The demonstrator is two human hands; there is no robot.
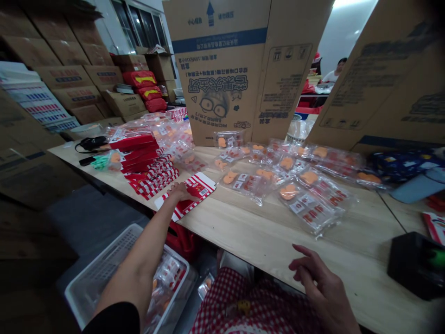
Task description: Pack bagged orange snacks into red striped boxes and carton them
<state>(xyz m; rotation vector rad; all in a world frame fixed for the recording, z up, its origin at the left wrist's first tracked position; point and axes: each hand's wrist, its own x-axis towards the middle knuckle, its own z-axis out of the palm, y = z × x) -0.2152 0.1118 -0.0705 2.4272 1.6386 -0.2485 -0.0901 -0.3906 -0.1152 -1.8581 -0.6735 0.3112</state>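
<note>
My left hand [179, 191] reaches across the wooden table [278, 250] and grips the near edge of a flat red-and-white striped carton blank [200, 188]. A stack of similar red-striped blanks [149, 178] lies just to its left. Several clear plastic packs of orange pieces [309, 199] are spread beyond my right hand [313, 278]. That hand hovers at the table's near edge, fingers apart, touching nothing.
A white plastic basket [104, 273] holding packs sits on the floor at lower left. Large upright cardboard sheets [222, 69] stand at the table's far side. A black box [417, 264] sits at right. Stacked cartons line the left wall. A person [332, 72] sits far back.
</note>
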